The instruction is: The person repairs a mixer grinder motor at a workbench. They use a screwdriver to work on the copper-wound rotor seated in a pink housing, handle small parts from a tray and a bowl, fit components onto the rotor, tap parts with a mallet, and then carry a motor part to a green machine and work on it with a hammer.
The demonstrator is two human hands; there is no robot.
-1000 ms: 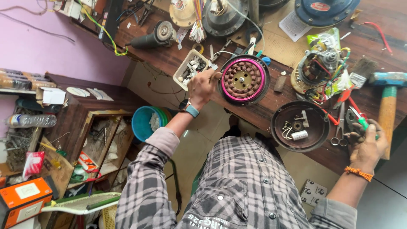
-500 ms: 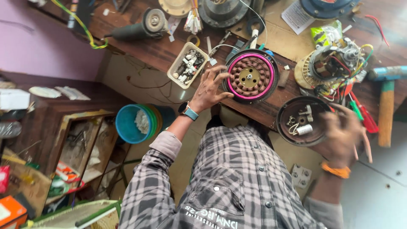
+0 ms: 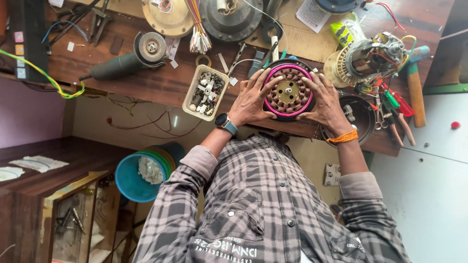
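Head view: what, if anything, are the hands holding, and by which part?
Both the left hand and right hand grip the round pink-rimmed motor stator by its opposite outer edges.

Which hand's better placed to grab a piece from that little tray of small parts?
Left. Both hands cup the pink-rimmed motor stator, but the left hand sits right beside the parts tray. The right hand is across the stator, nearer the dark round pan.

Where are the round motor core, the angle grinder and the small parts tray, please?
round motor core (image 3: 288, 91): head view, on its brass-coloured centre plate.
angle grinder (image 3: 119, 65): head view, on its dark green body.
small parts tray (image 3: 191, 95): head view, on its cream side wall.
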